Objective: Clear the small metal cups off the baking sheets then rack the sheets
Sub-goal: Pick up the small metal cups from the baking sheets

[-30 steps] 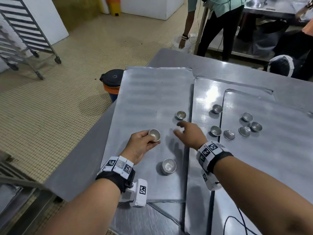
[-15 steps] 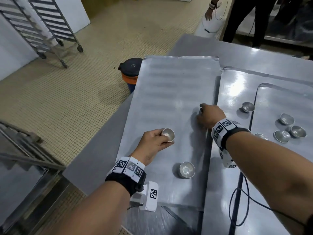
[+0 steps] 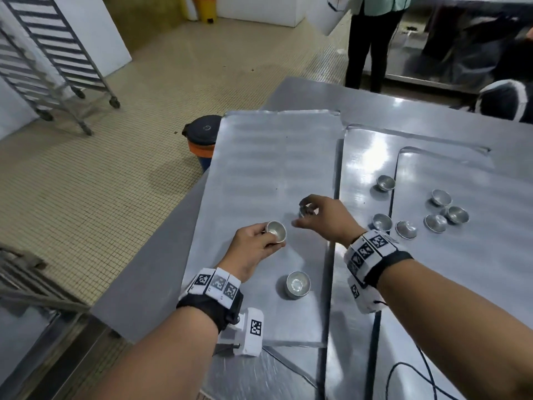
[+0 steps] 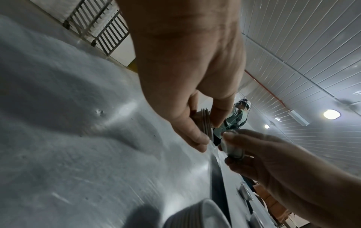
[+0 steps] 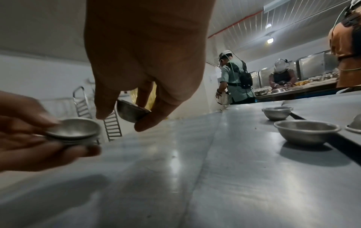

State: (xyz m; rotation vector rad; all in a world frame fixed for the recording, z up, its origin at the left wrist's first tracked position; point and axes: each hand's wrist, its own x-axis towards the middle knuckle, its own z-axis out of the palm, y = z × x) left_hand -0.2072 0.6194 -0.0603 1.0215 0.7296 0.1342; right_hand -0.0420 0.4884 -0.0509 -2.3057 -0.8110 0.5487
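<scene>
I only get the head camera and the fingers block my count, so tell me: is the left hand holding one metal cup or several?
Observer: Several. The left wrist view shows a few nested rims in the stack of cups that the left hand grips.
Operator: And the cup in the right hand, is it off the sheet?
Observer: Yes. In the right wrist view the right hand pinches a single cup, tilted, with clear air between it and the baking sheet.
</scene>
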